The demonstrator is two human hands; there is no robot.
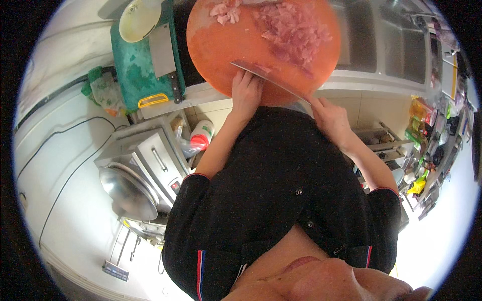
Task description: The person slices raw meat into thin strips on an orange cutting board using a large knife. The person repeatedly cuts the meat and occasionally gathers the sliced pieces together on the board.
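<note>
My right hand (pixel 331 116) grips the handle end of a knife (pixel 276 83), whose blade is seen nearly edge-on. The blade slants up to the left across a round orange cutting board (pixel 212 52). My left hand (pixel 246 90) is at the board's near edge, its bent fingers close against the blade. Whatever lies under those fingers is hidden. A large pile of sliced raw meat (pixel 292 32) covers the board's far right part. A smaller heap of paler meat pieces (pixel 226 12) sits at the far left. A few thin scraps lie just beyond the blade.
On the left, a green cutting board (pixel 130 81) carries a cleaver (pixel 162 52) and a pale bowl (pixel 139 20). Steel counter wells (pixel 356 37) are to the right. A red-lidded tub (pixel 201 135) and a large steel pan (pixel 130 190) are lower left. Shelves with bottles (pixel 418 120) stand right.
</note>
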